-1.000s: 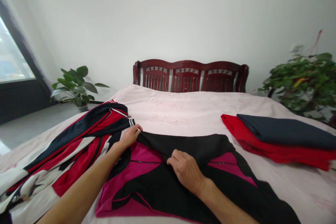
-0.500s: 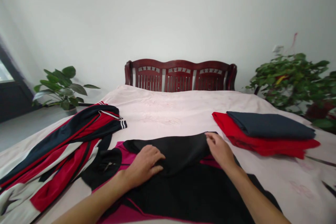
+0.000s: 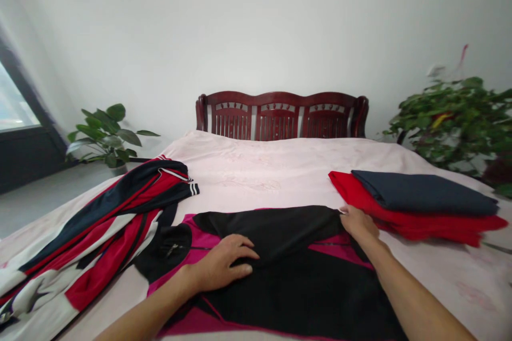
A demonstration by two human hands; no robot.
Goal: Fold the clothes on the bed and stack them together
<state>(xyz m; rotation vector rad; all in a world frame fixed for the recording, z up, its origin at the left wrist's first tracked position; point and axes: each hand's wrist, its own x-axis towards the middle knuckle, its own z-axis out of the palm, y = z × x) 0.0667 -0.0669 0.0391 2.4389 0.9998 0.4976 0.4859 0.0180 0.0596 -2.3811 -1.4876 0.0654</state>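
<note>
A black and magenta long-sleeved top (image 3: 296, 287) lies flat before me on the bed, its dark collar pointing left. One black sleeve (image 3: 276, 226) is laid along its far side, stretching to the right. My left hand (image 3: 226, 262) rests on the top near the shoulder, fingers apart and lying on the cloth. At the sleeve's right end, my right hand (image 3: 360, 224) pinches the cuff. The fingertips partly cover the cuff.
On the left lies a loose red, navy and white striped garment (image 3: 116, 224). A folded navy cloth (image 3: 424, 192) sits on a folded red cloth (image 3: 432, 226) at the right. Behind the pink bedsheet (image 3: 256, 170) stands a wooden headboard (image 3: 280, 117), with potted plants (image 3: 108, 136) at the sides.
My right hand has moved right with the cuff, drawing the sleeve straighter along the top's far side. My left hand stays on the cloth. The view has shifted slightly left.
</note>
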